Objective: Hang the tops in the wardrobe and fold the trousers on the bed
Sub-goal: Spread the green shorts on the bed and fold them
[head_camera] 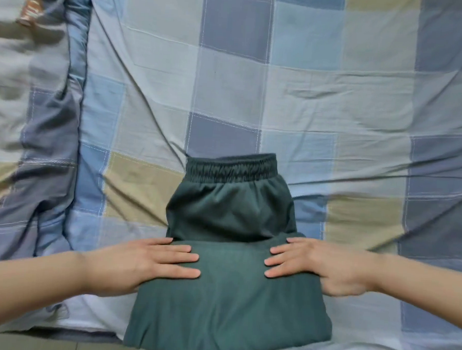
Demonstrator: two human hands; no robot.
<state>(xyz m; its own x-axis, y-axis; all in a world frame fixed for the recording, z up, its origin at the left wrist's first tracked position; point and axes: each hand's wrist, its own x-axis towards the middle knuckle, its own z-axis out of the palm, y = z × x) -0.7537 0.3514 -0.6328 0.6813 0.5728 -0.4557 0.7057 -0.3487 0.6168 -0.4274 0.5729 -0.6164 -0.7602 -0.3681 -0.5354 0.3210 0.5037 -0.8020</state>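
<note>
Nearest the camera, at the bed's front edge, lies the pair of dark green, soft knit trousers [227, 268], already doubled so that a folded layer covers the near half; on that layer the left hand [145, 261] and the right hand [319, 265] rest flat with straight fingers, palms down, pressing and gripping nothing; the hands are apart, one at each side of the bundle, fingertips pointing inward toward each other; both sit about equally near the fold's far edge. The trousers' long axis runs straight away from the person, so the gathered elastic waistband [231, 168] lies beyond the hands; a further fold would likely go along that line. Farther off spreads the checked blue, grey and beige cotton bedsheet [308, 98]; at far left lies a rumpled blue-grey quilt [49, 144].
</note>
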